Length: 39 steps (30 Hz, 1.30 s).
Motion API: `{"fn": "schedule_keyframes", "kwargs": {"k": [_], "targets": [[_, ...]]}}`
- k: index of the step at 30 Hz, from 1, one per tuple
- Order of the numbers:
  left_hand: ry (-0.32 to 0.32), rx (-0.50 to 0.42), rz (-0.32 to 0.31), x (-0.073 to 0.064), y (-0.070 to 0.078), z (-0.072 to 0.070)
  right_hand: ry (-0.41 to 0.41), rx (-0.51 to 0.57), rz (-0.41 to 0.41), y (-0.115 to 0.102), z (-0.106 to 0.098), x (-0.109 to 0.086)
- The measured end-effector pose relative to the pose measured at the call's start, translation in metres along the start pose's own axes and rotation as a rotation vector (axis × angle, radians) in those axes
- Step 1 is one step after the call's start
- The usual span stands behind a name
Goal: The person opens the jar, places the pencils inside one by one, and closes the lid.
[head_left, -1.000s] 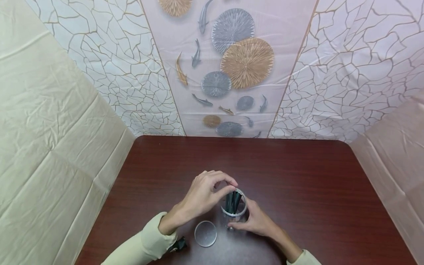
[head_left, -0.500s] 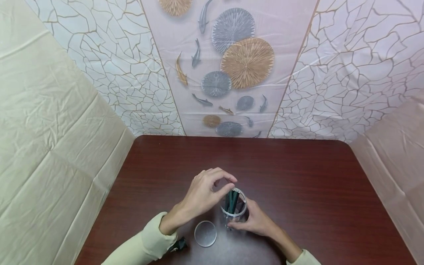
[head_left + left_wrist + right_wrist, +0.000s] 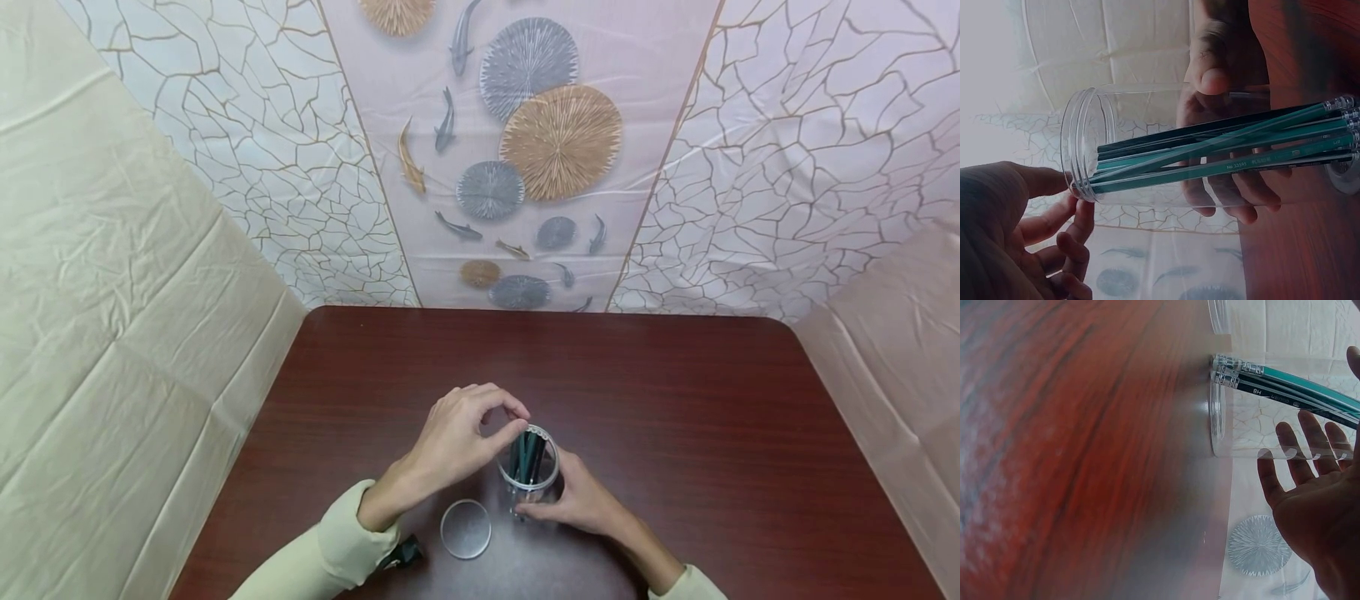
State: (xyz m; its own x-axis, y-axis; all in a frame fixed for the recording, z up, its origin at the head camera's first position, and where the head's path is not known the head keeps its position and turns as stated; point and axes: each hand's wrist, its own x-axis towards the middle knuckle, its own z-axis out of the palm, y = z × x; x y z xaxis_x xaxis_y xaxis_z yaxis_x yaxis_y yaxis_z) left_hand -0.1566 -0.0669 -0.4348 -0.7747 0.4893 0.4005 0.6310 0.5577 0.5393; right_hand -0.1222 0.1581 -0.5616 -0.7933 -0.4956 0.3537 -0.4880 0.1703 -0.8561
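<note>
A clear plastic jar (image 3: 528,492) stands upright on the table, its mouth uncovered. Inside lean several dark green and black pencils (image 3: 1222,156), their silvery ferrule ends down at the jar's base (image 3: 1235,365). My right hand (image 3: 581,500) grips the jar's side, thumb on the near side and fingers round the far side. At the rim (image 3: 1085,144), my left hand (image 3: 457,433) pinches the edge between thumb and fingertips, close to the pencils' upper ends. Its other fingers are loosely bent outside the jar. A round clear lid (image 3: 466,529) lies flat, left of the jar.
The dark red wooden table (image 3: 675,400) stretches out behind and right of the jar. A small black object (image 3: 405,554) shows beside the left sleeve cuff. Patterned cloth (image 3: 555,250) hangs behind the table, with plain beige cloth (image 3: 150,358) at the sides.
My left thumb and forefinger lifted slightly off the rim, then came back down to it, a little further left. The pencils shifted inside the jar. The right hand stayed in place.
</note>
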Motion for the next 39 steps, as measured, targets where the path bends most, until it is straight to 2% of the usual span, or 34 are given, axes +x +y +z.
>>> {"fn": "schedule_keyframes", "kwargs": {"k": [4,7,14,17,21,25,31,36,39], "targets": [[-0.016,0.028,0.007,0.000,-0.001,-0.001,0.001,-0.001,-0.003,0.000,0.000,0.000],[-0.011,0.012,0.026,0.001,-0.001,-0.003,-0.001,0.009,-0.002,0.001,0.000,0.000],[0.036,-0.012,0.096,0.004,0.002,-0.014,0.003,-0.008,-0.017,0.003,0.000,0.001],[0.056,0.000,0.141,0.005,0.003,-0.017,0.006,-0.014,-0.020,0.004,0.000,0.001],[0.070,0.033,0.232,0.007,0.005,-0.020,0.014,-0.035,-0.010,0.002,0.000,0.000],[0.027,0.104,0.294,0.008,0.007,-0.020,0.009,-0.020,-0.011,0.001,0.000,0.000],[-0.093,0.190,0.255,0.007,0.005,-0.016,-0.026,0.086,-0.011,0.001,0.001,0.000],[-0.096,0.193,0.238,0.006,0.003,-0.012,-0.031,0.087,-0.019,0.002,0.000,0.001],[-0.089,0.191,0.238,0.006,0.003,-0.012,-0.035,0.106,0.003,0.002,0.000,0.001]]}}
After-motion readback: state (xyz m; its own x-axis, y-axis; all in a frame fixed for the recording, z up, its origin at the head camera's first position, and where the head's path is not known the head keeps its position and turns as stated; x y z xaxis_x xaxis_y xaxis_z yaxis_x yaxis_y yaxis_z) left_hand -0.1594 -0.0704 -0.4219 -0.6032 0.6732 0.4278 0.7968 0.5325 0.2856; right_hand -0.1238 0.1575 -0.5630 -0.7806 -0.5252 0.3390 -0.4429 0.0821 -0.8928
